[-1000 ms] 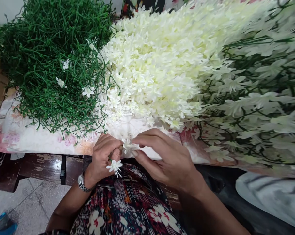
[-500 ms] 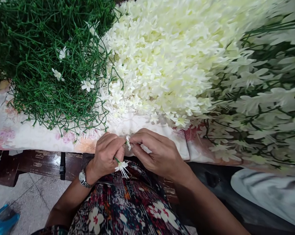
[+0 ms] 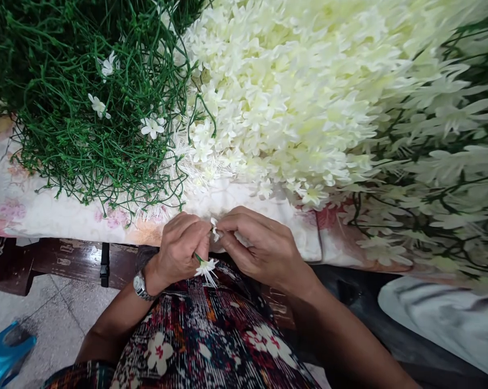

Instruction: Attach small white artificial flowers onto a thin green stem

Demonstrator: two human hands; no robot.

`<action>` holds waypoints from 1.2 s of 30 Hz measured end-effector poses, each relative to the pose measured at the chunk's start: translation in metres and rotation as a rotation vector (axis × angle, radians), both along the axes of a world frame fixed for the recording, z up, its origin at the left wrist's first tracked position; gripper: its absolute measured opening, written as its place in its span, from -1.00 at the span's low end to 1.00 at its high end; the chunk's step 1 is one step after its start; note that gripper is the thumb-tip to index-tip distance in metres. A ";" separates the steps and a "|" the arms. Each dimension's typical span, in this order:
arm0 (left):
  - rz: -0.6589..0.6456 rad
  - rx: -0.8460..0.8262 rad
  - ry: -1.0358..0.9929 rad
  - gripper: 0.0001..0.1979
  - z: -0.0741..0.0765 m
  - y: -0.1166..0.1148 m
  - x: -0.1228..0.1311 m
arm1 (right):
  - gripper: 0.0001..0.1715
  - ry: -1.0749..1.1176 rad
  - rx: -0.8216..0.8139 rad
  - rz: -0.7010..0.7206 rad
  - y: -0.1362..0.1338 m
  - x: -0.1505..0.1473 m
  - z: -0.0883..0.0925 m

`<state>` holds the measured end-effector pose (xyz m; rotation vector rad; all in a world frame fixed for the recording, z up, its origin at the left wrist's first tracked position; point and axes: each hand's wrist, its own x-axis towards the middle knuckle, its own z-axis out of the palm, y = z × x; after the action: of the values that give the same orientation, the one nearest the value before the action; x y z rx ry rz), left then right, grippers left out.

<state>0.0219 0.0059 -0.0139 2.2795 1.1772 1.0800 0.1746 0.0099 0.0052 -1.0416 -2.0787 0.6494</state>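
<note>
My left hand [image 3: 184, 246], with a watch on its wrist, is closed on a green stem. From its lower side sticks a white flower [image 3: 206, 268] with long thin stamens. My right hand [image 3: 260, 243] pinches a small white blossom [image 3: 215, 229] between thumb and forefinger, close against my left fingertips. The join between blossom and stem is hidden by the fingers. Behind my left hand lies a heap of green plastic stems [image 3: 86, 108]. A large pile of white and pale yellow flower heads [image 3: 284, 97] spreads behind my right hand.
Assembled white flower sprays [image 3: 450, 200] lie at the right. A floral cloth [image 3: 78, 213] covers the work surface. A black strap [image 3: 104, 265] hangs from the wooden edge below it. A blue plastic object [image 3: 7, 351] stands on the floor at lower left. Pale fabric [image 3: 438, 319] shows at lower right.
The view has shifted slightly. My right thumb and forefinger have closed in nearer to the small blossom, and both hands remain close together.
</note>
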 end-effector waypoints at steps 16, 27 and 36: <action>0.035 -0.018 -0.198 -0.91 -0.002 -0.001 -0.002 | -0.87 -0.011 -0.003 -0.018 0.000 0.009 0.018; 0.123 0.290 0.053 -0.89 -0.001 -0.004 0.004 | -0.92 0.032 -0.045 -0.077 -0.003 0.004 0.020; 0.117 0.299 0.108 -0.91 -0.007 -0.001 0.008 | -0.90 -0.004 0.026 -0.147 -0.003 -0.001 0.005</action>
<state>0.0297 0.0050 -0.0207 2.5489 1.2787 1.2646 0.1737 0.0072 0.0101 -1.1694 -1.9867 0.5449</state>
